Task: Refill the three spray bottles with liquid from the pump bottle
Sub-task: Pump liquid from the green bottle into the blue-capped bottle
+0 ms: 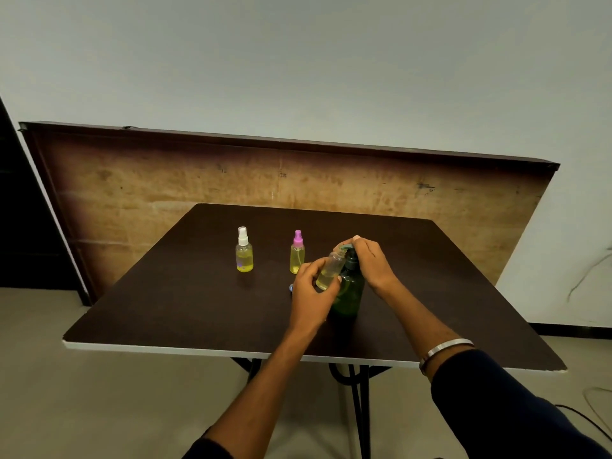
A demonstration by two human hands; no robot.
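Green pump bottle (347, 293) under R hand (372, 260); L hand (313, 293) grips uncapped spray bottle (329, 271) (part-full, yellowish).

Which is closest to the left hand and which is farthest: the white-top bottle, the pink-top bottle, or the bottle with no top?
From the left hand:
1. The bottle with no top: held tilted in that hand, against the green pump bottle.
2. The pink-top bottle: standing just behind the hand, slightly left.
3. The white-top bottle: standing farthest off, to the left.
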